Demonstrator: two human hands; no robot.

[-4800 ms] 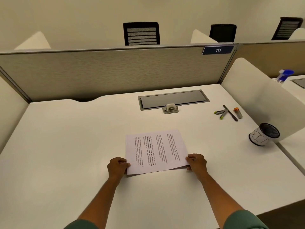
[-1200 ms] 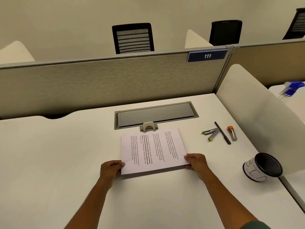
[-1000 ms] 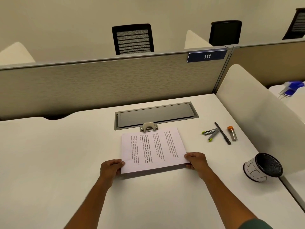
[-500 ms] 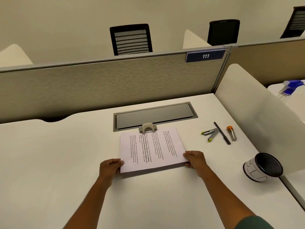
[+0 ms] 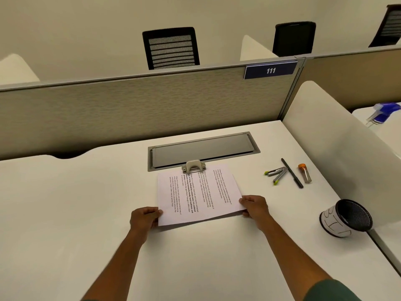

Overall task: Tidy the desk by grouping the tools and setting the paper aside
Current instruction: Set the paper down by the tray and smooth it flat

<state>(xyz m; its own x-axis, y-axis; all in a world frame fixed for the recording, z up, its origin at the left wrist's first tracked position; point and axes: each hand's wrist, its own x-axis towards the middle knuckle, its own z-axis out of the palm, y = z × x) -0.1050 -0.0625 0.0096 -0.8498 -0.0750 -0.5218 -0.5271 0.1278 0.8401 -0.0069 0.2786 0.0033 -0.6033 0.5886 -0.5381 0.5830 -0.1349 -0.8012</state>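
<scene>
A printed sheet of paper [image 5: 198, 195] lies on the white desk [image 5: 65, 213], its near edge slightly raised. My left hand [image 5: 144, 217] grips its near left corner and my right hand [image 5: 253, 206] grips its near right corner. To the right lie the tools: two grey clips with green tips [image 5: 276, 173], a black pen [image 5: 291, 175] and a small tube with an orange cap [image 5: 304, 173]. A mesh pen cup [image 5: 345, 218] lies tipped on its side at the right edge.
A grey cable tray lid [image 5: 204, 148] with a beige latch [image 5: 193, 166] sits just beyond the paper. A fabric partition [image 5: 141, 105] closes the back, a white side panel [image 5: 338, 153] the right. A blue spray bottle [image 5: 382, 112] stands on the neighbouring desk.
Both hands have pushed the paper away from me, until its far edge reaches the latch of the cable tray. The tools and the cup have stayed put.
</scene>
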